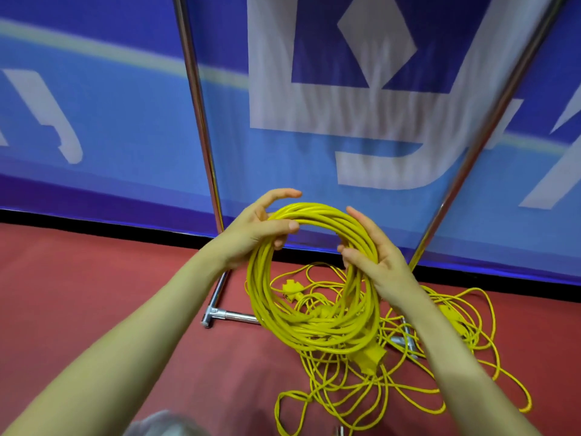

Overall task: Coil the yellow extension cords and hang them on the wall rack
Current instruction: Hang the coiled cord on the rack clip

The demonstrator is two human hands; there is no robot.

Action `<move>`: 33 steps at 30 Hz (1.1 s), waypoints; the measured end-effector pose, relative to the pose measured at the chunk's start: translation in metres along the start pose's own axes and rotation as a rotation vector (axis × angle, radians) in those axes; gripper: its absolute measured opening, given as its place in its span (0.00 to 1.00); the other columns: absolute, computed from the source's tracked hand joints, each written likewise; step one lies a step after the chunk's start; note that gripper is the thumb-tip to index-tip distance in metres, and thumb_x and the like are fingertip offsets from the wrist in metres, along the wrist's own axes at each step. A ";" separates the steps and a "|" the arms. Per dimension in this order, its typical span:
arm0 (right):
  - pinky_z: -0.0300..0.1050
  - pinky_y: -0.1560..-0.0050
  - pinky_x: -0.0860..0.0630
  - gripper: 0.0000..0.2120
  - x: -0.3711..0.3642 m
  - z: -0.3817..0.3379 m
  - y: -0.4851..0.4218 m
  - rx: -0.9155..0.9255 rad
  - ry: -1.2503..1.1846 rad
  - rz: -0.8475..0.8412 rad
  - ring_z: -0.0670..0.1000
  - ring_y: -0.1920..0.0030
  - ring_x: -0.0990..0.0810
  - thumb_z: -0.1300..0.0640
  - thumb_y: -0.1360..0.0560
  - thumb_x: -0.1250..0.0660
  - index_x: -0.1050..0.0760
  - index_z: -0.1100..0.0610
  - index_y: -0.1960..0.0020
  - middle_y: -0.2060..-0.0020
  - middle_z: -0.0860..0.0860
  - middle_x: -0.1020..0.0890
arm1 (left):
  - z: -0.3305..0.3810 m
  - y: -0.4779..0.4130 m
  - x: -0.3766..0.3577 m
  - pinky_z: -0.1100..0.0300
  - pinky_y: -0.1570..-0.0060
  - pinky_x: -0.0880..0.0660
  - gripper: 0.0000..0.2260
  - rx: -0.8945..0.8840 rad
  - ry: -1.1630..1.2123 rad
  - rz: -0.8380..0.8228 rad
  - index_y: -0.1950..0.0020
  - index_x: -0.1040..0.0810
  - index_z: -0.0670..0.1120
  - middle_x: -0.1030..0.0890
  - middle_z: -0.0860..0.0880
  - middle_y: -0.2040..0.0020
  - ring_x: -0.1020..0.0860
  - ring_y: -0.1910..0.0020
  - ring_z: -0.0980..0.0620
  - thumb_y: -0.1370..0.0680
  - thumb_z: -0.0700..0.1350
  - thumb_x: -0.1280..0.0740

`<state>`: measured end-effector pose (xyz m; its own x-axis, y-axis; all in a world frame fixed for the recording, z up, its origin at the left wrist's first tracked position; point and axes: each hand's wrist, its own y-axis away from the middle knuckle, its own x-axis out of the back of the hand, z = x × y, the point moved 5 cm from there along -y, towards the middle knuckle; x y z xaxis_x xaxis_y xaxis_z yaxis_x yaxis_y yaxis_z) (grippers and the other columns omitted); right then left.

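A blue fabric banner (125,136) fills the back wall. It carries large white lettering (355,121), blurred, and a pale stripe (94,48) slanting across it. Along its lower edge runs a black strip (94,220), which meets a dull red floor (94,294). Just in front of the banner stands a chrome tube frame (201,121), its two uprights leaning apart and its feet on the floor. The light is even, with a sheen on the chrome.
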<state>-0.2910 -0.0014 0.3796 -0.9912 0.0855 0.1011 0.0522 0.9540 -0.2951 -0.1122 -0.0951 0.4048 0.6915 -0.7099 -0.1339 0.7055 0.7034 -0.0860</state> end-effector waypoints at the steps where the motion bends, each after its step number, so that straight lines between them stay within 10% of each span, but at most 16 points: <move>1: 0.39 0.56 0.25 0.30 -0.002 -0.001 -0.010 0.012 0.033 0.000 0.49 0.59 0.24 0.64 0.24 0.35 0.32 0.29 0.36 0.57 0.44 0.20 | 0.002 -0.006 0.007 0.64 0.70 0.32 0.20 -0.003 -0.021 0.008 0.39 0.26 0.51 0.25 0.47 0.66 0.31 0.74 0.54 0.29 0.37 0.32; 9: 0.36 0.57 0.25 0.30 -0.007 -0.058 -0.114 0.130 0.165 -0.036 0.47 0.65 0.25 0.70 0.23 0.39 0.34 0.38 0.34 0.60 0.44 0.21 | 0.074 -0.047 0.063 0.61 0.57 0.23 0.15 -0.078 -0.340 -0.015 0.38 0.26 0.50 0.21 0.48 0.58 0.21 0.60 0.54 0.23 0.39 0.34; 20: 0.38 0.60 0.23 0.31 -0.016 -0.188 -0.240 0.382 0.277 -0.012 0.44 0.65 0.25 0.73 0.24 0.42 0.35 0.42 0.32 0.51 0.53 0.22 | 0.216 -0.087 0.109 0.64 0.53 0.25 0.20 -0.436 -0.181 0.169 0.33 0.27 0.53 0.19 0.46 0.40 0.21 0.41 0.51 0.25 0.44 0.34; 28: 0.57 0.48 0.21 0.30 -0.024 -0.279 -0.282 0.557 0.546 0.074 0.56 0.54 0.19 0.65 0.25 0.43 0.39 0.38 0.30 0.48 0.51 0.22 | 0.305 -0.091 0.115 0.67 0.53 0.25 0.17 -0.635 -0.170 0.281 0.33 0.26 0.51 0.17 0.52 0.44 0.19 0.46 0.57 0.21 0.40 0.36; 33: 0.47 0.54 0.25 0.25 -0.024 -0.329 -0.292 0.627 0.628 0.151 0.47 0.62 0.25 0.65 0.23 0.44 0.39 0.46 0.30 0.53 0.54 0.22 | 0.358 -0.095 0.112 0.69 0.57 0.25 0.17 -0.716 -0.185 0.290 0.32 0.26 0.47 0.18 0.49 0.43 0.19 0.50 0.58 0.20 0.40 0.37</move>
<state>-0.2427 -0.1879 0.7757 -0.7204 0.5139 0.4658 -0.0824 0.6034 -0.7931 -0.0462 -0.2546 0.7517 0.8913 -0.4449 -0.0877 0.2652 0.6682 -0.6952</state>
